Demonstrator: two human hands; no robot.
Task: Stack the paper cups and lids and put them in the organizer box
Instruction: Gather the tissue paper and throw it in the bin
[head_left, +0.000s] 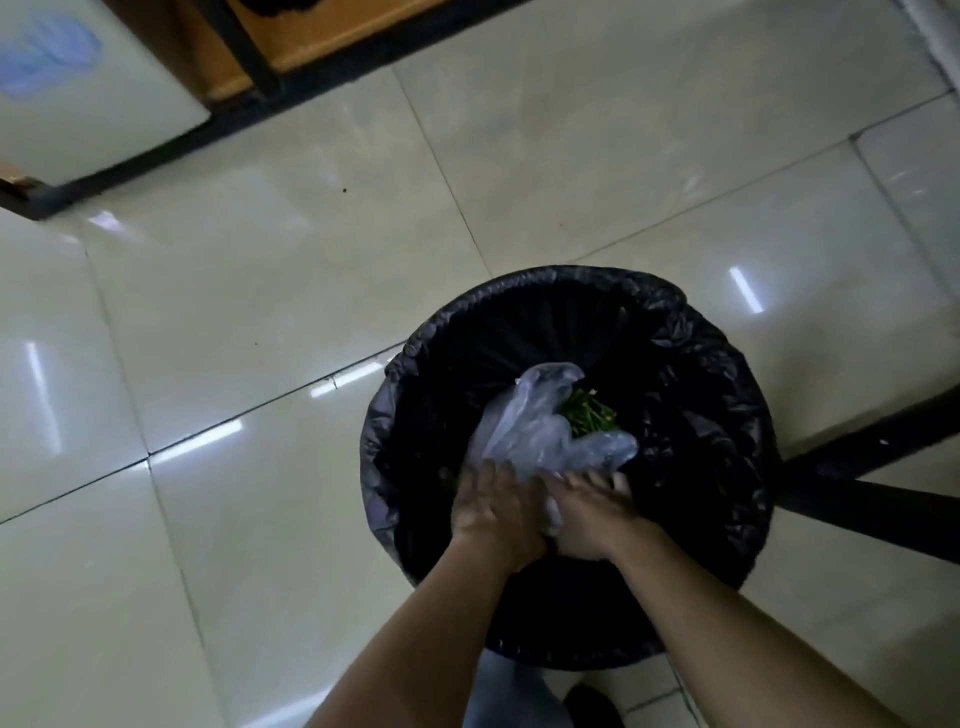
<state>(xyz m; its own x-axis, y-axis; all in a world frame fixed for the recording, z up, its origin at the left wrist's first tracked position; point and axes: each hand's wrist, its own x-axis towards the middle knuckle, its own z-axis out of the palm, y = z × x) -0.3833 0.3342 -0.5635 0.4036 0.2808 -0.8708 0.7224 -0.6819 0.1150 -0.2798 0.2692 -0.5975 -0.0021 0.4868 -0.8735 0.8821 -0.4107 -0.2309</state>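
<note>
Two bare forearms reach down from us, and our left hand (496, 512) and right hand (589, 512) meet side by side over a round bin; the left lies flat with its fingers extended, while the right closes around a clear plastic glove or bag (535, 431), though the blur keeps us from telling how firmly. That thin plastic billows upward from between our hands, one lobe rising, another trailing to the right. Just beyond it, deep in the bin, we see a small bunch of green stems (589, 413). A crinkled black liner (691, 364) folds over the rim of the bin (571, 649), which stands on the floor. Near our feet, a dark shoe tip (592, 704) shows at the lower edge.

Glossy, pale floor tiles (260, 291) spread around the bin, their thin grout lines running diagonally and strip-light reflections gleaming on them. To the right, a black metal bar (872, 512) lies at floor level. Farther off, at upper left, a black-framed unit (244, 47) with wood-toned panels stands beside a white panel (98, 109) bearing a blurred blue mark. We see no paper cups, lids or organizer box anywhere here.
</note>
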